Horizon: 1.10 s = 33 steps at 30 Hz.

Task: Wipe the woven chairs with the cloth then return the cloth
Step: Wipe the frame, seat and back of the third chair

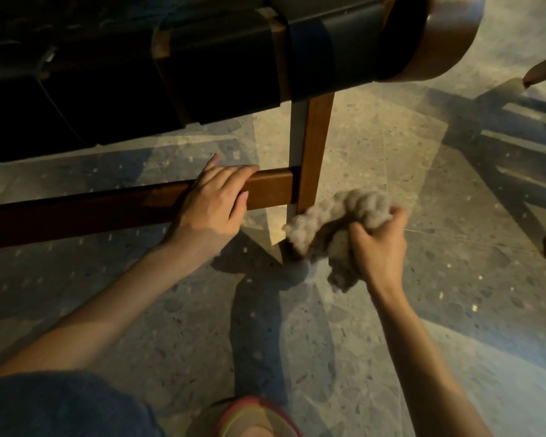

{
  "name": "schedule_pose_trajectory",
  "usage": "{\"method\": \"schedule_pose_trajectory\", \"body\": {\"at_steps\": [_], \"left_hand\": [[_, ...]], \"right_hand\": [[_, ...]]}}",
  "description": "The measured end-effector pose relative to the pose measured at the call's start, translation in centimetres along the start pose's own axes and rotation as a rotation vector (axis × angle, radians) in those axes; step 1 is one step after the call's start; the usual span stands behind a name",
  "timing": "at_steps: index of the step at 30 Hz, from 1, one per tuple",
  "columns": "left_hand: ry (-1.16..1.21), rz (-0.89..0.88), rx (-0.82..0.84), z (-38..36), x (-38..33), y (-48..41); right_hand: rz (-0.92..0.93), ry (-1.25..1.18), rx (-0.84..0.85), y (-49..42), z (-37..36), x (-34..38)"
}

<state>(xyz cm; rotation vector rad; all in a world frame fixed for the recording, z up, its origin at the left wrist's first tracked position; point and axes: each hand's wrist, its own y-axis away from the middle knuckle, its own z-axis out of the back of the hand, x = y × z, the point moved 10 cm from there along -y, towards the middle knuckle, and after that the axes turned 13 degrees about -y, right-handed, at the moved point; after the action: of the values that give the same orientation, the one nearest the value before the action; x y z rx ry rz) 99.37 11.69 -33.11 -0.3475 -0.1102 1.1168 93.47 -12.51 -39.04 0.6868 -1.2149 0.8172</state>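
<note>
The left hand (pixel 213 197) rests on the wooden crossbar (pixel 114 205) of the woven chair (pixel 171 77), its fingers (pixel 234 175) laid over the top edge of the bar and the thumb lying along the bar's front face. The right hand (pixel 380 244) grips a bunched, fluffy grey-beige cloth (pixel 338 225), fingers curled tightly into the fabric. The cloth presses against the lower end of the chair's wooden leg (pixel 312 146), just above the speckled terrazzo floor (pixel 391 310). Dark woven straps wrap the seat frame above. Part of a second chair (pixel 542 70) shows at the right edge. A blue-clad knee (pixel 60 408) and a foot in a pink-edged sandal (pixel 252 417) sit at the bottom of the view.
</note>
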Motion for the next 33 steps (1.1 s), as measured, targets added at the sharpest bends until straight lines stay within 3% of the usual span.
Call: {"method": "schedule_pose_trajectory", "body": {"at_steps": [2,3,5,8,12,16,21,27,33], "left_hand": [[0.007,0.018,0.014,-0.3,0.2,0.0],[0.007,0.018,0.009,-0.3,0.2,0.0],[0.007,0.021,0.000,-0.2,0.2,0.1],[0.012,0.022,-0.004,-0.2,0.2,0.1],[0.005,0.000,-0.025,0.1,0.0,0.1],[-0.007,-0.016,-0.044,0.3,-0.1,0.1],[-0.005,-0.021,-0.037,0.2,0.0,0.0],[-0.016,-0.005,-0.024,0.2,-0.1,0.1],[-0.016,-0.004,-0.019,-0.1,0.1,0.1]], "right_hand": [[0.071,-0.122,-0.140,0.9,0.4,0.7],[0.081,-0.185,-0.099,1.3,-0.7,0.6],[0.043,-0.270,0.142,2.6,-4.7,-0.1],[0.140,-0.134,0.342,4.1,-8.0,-0.3],[0.332,0.005,0.367,3.6,-7.8,-0.5],[0.404,0.162,0.302,2.1,-7.9,0.3],[0.360,-0.064,0.339,1.2,-9.8,0.7],[0.179,-0.045,0.284,2.6,-9.7,-3.7],[0.218,-0.168,0.289,2.3,-9.0,-0.5]]}}
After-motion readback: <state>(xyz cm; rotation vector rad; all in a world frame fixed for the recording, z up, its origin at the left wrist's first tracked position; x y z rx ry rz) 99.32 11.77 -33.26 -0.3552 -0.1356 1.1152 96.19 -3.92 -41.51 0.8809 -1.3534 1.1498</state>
